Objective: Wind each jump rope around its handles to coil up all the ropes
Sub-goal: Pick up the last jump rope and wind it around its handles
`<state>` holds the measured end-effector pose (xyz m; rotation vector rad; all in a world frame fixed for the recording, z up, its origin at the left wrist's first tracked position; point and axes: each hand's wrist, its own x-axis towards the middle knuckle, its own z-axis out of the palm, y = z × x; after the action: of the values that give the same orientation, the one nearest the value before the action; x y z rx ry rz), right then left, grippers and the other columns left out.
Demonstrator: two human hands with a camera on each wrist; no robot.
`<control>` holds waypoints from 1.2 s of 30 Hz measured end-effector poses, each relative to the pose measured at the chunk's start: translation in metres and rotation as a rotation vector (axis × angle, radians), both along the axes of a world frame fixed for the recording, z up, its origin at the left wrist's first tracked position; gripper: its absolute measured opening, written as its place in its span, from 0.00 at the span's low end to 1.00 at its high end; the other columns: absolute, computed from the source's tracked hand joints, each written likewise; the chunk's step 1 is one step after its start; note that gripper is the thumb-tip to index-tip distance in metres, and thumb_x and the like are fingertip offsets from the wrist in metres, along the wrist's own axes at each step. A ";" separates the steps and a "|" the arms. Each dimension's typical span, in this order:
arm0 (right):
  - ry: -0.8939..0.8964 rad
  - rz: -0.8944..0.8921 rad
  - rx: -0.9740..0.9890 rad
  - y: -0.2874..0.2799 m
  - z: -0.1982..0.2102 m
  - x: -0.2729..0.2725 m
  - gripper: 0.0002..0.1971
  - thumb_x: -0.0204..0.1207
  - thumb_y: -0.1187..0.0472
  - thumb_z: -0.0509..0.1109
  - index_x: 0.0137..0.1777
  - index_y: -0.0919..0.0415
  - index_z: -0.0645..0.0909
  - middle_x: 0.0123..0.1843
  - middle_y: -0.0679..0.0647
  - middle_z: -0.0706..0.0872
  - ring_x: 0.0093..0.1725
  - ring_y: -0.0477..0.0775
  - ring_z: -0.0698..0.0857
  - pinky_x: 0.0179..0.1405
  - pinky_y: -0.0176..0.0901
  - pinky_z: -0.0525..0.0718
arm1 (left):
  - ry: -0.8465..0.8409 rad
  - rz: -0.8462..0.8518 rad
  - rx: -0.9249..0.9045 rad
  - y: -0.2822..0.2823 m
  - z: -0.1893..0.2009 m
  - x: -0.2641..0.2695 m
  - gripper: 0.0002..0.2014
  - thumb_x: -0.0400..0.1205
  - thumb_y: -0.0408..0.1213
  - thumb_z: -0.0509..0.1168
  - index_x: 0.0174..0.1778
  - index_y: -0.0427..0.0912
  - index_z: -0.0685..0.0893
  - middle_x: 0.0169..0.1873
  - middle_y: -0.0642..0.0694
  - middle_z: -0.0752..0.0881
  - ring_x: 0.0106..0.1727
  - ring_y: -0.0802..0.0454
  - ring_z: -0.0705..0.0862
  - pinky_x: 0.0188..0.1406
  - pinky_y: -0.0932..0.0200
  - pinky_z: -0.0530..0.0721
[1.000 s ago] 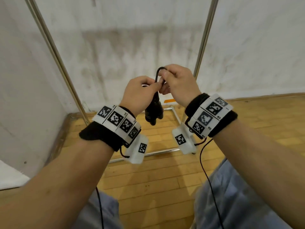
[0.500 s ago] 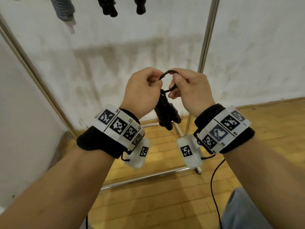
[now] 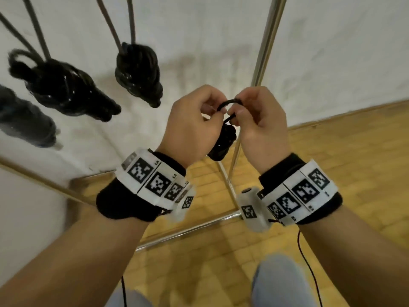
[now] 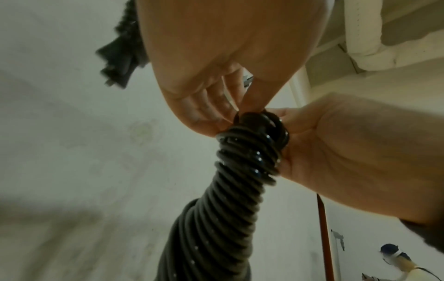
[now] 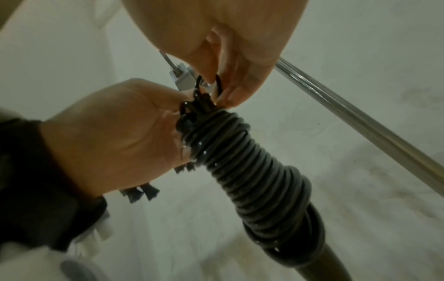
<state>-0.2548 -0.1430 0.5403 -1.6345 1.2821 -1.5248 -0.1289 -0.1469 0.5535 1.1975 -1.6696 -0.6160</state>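
Both hands are raised at chest height in front of a white wall. Between them hangs a black jump rope (image 3: 222, 142), its cord wound in tight turns around the handles so the bundle points down toward the floor. The left hand (image 3: 188, 127) is curled around the top of the bundle, its fingers (image 5: 168, 106) pressed against the upper turns. The right hand (image 3: 261, 122) sits just beside it, thumb and fingers (image 4: 209, 110) pinching a small loop (image 3: 230, 104) of cord that arches over the top of the bundle between the two hands.

Up to the left, two other wound rope bundles (image 3: 66, 89) (image 3: 138, 74) hang on their own cords in front of the wall, and a blurred grey one (image 3: 26, 120) hangs at the far left. A shiny metal pole (image 3: 265, 47) rises behind the right hand, part of a frame whose bar lies on the wooden floor (image 3: 345, 147). Both wrists wear black bands (image 3: 124, 200) with square printed markers.
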 end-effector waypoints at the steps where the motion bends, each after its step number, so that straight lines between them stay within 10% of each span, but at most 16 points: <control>1: 0.042 -0.007 0.003 0.001 0.015 -0.003 0.11 0.76 0.70 0.64 0.45 0.50 0.75 0.40 0.40 0.82 0.42 0.44 0.84 0.45 0.38 0.83 | 0.002 0.019 0.016 0.005 0.014 -0.001 0.14 0.77 0.28 0.67 0.39 0.56 0.80 0.37 0.60 0.85 0.43 0.59 0.86 0.42 0.60 0.87; 6: 0.152 0.058 0.013 0.006 0.088 -0.004 0.11 0.76 0.66 0.63 0.48 0.46 0.76 0.40 0.40 0.83 0.44 0.44 0.86 0.48 0.41 0.85 | 0.012 0.169 0.031 0.022 0.078 0.002 0.12 0.78 0.33 0.68 0.42 0.59 0.80 0.39 0.63 0.84 0.42 0.63 0.86 0.38 0.74 0.79; 14: 0.151 0.115 0.075 -0.014 0.161 0.007 0.11 0.75 0.66 0.63 0.48 0.48 0.78 0.40 0.43 0.84 0.43 0.49 0.86 0.49 0.50 0.86 | 0.133 0.320 0.085 0.014 0.146 0.007 0.07 0.78 0.38 0.65 0.49 0.47 0.86 0.41 0.53 0.87 0.40 0.50 0.88 0.45 0.44 0.87; 27: 0.267 0.140 0.297 -0.043 0.175 0.015 0.07 0.77 0.67 0.67 0.49 0.58 0.85 0.44 0.47 0.86 0.45 0.44 0.84 0.45 0.26 0.80 | -0.159 0.463 0.335 -0.008 0.172 0.009 0.08 0.82 0.36 0.66 0.52 0.45 0.89 0.46 0.51 0.90 0.52 0.52 0.85 0.57 0.53 0.82; 36: 0.376 0.153 0.393 -0.041 0.187 0.016 0.10 0.77 0.67 0.66 0.54 0.61 0.86 0.50 0.53 0.88 0.50 0.49 0.84 0.51 0.32 0.78 | -0.313 0.407 0.459 -0.012 0.180 0.010 0.09 0.82 0.37 0.64 0.56 0.43 0.87 0.51 0.46 0.90 0.52 0.47 0.86 0.57 0.50 0.82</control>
<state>-0.2387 -0.1844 0.7271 -1.7507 1.4959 -0.8299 -0.1188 -0.1592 0.7333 1.9905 -1.5039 -0.5909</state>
